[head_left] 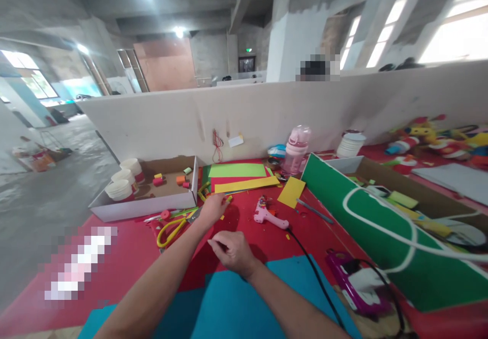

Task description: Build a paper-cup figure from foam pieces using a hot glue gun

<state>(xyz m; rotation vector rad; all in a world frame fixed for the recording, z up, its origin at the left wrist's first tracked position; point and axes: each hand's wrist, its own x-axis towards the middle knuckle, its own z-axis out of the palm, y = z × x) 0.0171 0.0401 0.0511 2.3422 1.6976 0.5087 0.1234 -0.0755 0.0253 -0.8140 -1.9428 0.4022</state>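
Over the red tabletop, my left hand [214,209] reaches forward with its fingers closed at a small yellow-green piece [229,199], apparently foam or paper. My right hand [234,250] is curled nearer to me, thumb against the fingers; whatever may be inside is hidden. Yellow-handled scissors [171,232] lie left of my left wrist, partly covered by the forearm. To the right of both hands rests a pink hot glue gun [270,219] with a black cord. Beyond the left hand are a long yellow strip [247,184] and a light green sheet [238,170].
A shallow box [145,207] at left holds white cups and small coloured rolls. A green-sided box [366,247] with scraps stands right, near a purple power strip [353,285]. A pink bottle [296,148] stands by the white partition [160,120]. Blue sheets [301,278] lie in front.
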